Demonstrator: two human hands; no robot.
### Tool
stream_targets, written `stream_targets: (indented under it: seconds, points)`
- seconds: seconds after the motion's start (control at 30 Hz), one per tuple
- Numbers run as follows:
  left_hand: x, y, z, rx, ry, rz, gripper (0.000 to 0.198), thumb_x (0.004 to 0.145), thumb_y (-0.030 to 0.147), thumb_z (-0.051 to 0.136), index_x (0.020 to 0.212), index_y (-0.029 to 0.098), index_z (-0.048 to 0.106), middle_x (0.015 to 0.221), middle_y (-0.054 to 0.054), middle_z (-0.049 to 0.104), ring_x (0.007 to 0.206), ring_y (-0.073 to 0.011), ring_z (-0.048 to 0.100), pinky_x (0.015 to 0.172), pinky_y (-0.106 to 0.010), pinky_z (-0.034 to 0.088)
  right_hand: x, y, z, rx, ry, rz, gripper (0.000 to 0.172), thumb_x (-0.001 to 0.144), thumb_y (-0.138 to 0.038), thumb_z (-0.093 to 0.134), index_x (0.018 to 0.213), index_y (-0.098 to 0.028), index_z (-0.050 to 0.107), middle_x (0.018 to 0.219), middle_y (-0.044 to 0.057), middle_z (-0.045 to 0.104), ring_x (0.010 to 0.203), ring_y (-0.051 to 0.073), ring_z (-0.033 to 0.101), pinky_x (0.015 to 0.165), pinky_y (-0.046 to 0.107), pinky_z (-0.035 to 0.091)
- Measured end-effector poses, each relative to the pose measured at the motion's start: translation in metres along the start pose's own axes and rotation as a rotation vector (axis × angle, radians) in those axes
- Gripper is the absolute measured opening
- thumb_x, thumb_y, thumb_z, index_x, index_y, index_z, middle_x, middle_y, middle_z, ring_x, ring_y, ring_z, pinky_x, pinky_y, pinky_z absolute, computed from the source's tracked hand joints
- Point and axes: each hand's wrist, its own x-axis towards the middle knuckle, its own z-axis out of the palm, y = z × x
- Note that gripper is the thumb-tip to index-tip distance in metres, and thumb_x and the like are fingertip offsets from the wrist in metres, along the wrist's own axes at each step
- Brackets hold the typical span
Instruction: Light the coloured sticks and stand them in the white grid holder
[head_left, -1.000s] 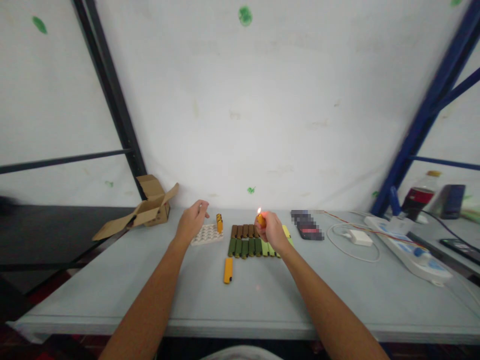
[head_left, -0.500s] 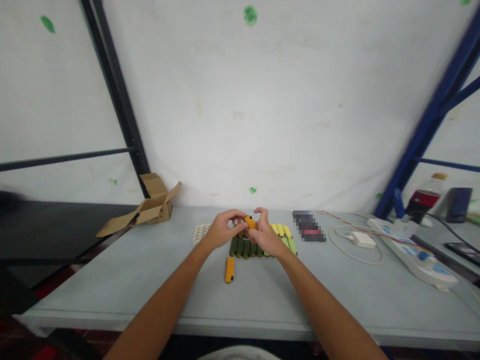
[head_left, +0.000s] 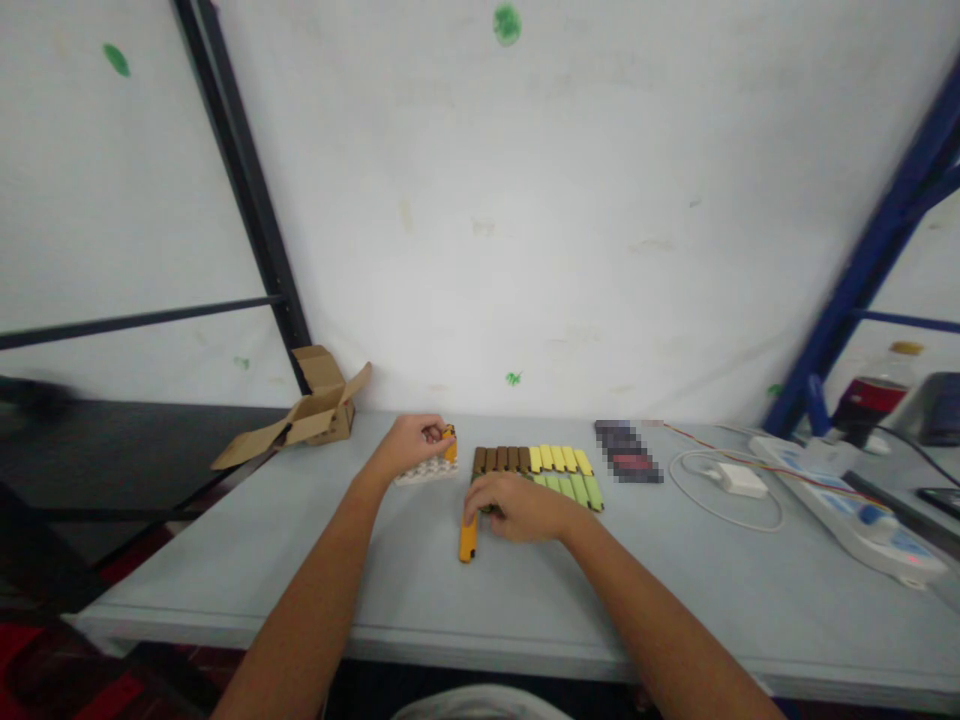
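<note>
My left hand (head_left: pixel 415 444) is closed on an orange lighter (head_left: pixel 450 445), which stands upright at the right end of a white tray with rows of holes (head_left: pixel 427 472). Part of the tray is hidden under that hand. Lower down, the fingers of my right hand (head_left: pixel 517 507) pinch the upper end of a second orange lighter (head_left: pixel 468 541) lying on the table. Behind the right hand lie rows of lighters: brown ones (head_left: pixel 502 459) and yellow ones (head_left: pixel 559 459) at the back, light green ones (head_left: pixel 579 489) in front. The hand mostly covers the dark green ones.
An open cardboard box (head_left: pixel 322 410) stands at the back left of the grey table (head_left: pixel 300 560). To the right are a blurred-out dark item (head_left: pixel 630 453), a white charger (head_left: pixel 739 480) with its cable, and a long power strip (head_left: pixel 847 520). A bottle (head_left: pixel 874 395) stands at the far right.
My hands have parted. The left hand has carried an orange lighter left to the white tray, while the right has come down to the orange lighter on the table.
</note>
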Motion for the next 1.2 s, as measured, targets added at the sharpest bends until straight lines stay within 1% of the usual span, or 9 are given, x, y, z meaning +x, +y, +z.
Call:
stream_targets:
  seconds: [0.1, 0.2, 0.43, 0.63, 0.77, 0.9, 1.0, 1.1, 1.2]
  points:
    - [0.0, -0.01, 0.005, -0.026, -0.086, -0.028, 0.023, 0.076, 0.039, 0.07, 0.071, 0.017, 0.07, 0.062, -0.001, 0.068, 0.059, -0.0138, 0.059, 0.058, -0.023, 0.043, 0.005, 0.001, 0.01, 0.021, -0.104, -0.031, 0.044, 0.066, 0.007, 0.05, 0.095, -0.015, 0.074, 0.1, 0.006, 0.068, 0.093, 0.016, 0.063, 0.092, 0.027, 0.046]
    - [0.001, -0.015, 0.008, -0.064, -0.114, -0.061, 0.024, 0.075, 0.04, 0.072, 0.07, 0.017, 0.067, 0.064, -0.002, 0.07, 0.061, -0.0154, 0.063, 0.059, -0.024, 0.045, 0.006, 0.0, 0.013, -0.02, -0.112, -0.019, 0.038, 0.071, 0.003, 0.058, 0.099, -0.016, 0.075, 0.098, 0.006, 0.066, 0.09, 0.015, 0.061, 0.091, 0.026, 0.045]
    - [0.0, -0.011, 0.009, -0.091, -0.116, -0.088, 0.028, 0.069, 0.041, 0.076, 0.066, 0.017, 0.063, 0.063, -0.002, 0.069, 0.06, -0.0156, 0.062, 0.058, -0.025, 0.047, 0.0, -0.006, 0.008, -0.169, -0.123, 0.117, 0.027, 0.077, -0.028, 0.08, 0.103, -0.024, 0.078, 0.106, 0.008, 0.055, 0.1, 0.02, 0.052, 0.091, 0.03, 0.041]
    - [-0.001, -0.008, 0.007, -0.108, -0.094, -0.053, 0.03, 0.072, 0.044, 0.075, 0.066, 0.018, 0.062, 0.062, -0.002, 0.067, 0.058, -0.0148, 0.06, 0.057, -0.024, 0.045, 0.002, -0.005, 0.011, -0.161, -0.133, 0.088, 0.021, 0.078, -0.027, 0.079, 0.098, -0.022, 0.077, 0.104, 0.008, 0.057, 0.098, 0.021, 0.054, 0.092, 0.033, 0.041]
    - [-0.001, -0.01, 0.01, -0.105, -0.107, -0.057, 0.03, 0.071, 0.043, 0.076, 0.065, 0.018, 0.062, 0.06, -0.002, 0.067, 0.055, -0.0147, 0.059, 0.053, -0.023, 0.043, 0.003, -0.007, 0.013, -0.151, -0.099, 0.102, 0.014, 0.088, -0.028, 0.067, 0.095, -0.018, 0.074, 0.103, 0.009, 0.062, 0.099, 0.023, 0.055, 0.093, 0.039, 0.04]
    - [-0.001, -0.009, 0.011, -0.092, -0.126, -0.098, 0.031, 0.067, 0.044, 0.077, 0.063, 0.017, 0.062, 0.056, -0.002, 0.066, 0.054, -0.0152, 0.059, 0.05, -0.023, 0.04, 0.009, -0.011, 0.013, -0.012, 0.108, 0.126, 0.022, 0.099, -0.026, 0.046, 0.09, -0.017, 0.064, 0.089, 0.007, 0.063, 0.085, 0.018, 0.057, 0.084, 0.035, 0.044]
    - [-0.002, -0.009, 0.011, -0.1, -0.154, -0.126, 0.031, 0.068, 0.045, 0.076, 0.064, 0.017, 0.063, 0.056, -0.001, 0.066, 0.052, -0.0145, 0.058, 0.049, -0.022, 0.038, 0.012, -0.011, 0.012, 0.368, 0.346, 0.226, 0.028, 0.103, -0.038, 0.034, 0.095, -0.02, 0.054, 0.084, 0.003, 0.063, 0.067, 0.014, 0.056, 0.065, 0.028, 0.046]
    - [-0.003, -0.013, 0.01, -0.101, -0.172, -0.161, 0.031, 0.068, 0.044, 0.076, 0.065, 0.016, 0.063, 0.056, 0.0, 0.065, 0.048, -0.013, 0.054, 0.048, -0.022, 0.036, 0.014, -0.006, 0.009, 0.662, 0.537, 0.253, 0.031, 0.099, -0.05, 0.041, 0.095, -0.021, 0.052, 0.074, -0.001, 0.058, 0.056, 0.011, 0.049, 0.053, 0.023, 0.039]
    - [-0.002, -0.016, 0.012, -0.103, -0.185, -0.175, 0.031, 0.068, 0.043, 0.076, 0.065, 0.017, 0.061, 0.052, 0.002, 0.061, 0.047, -0.0122, 0.052, 0.047, -0.021, 0.035, 0.014, 0.002, 0.004, 0.728, 0.711, 0.248, 0.037, 0.09, -0.055, 0.055, 0.081, -0.019, 0.056, 0.063, -0.004, 0.045, 0.055, 0.01, 0.04, 0.053, 0.023, 0.032]
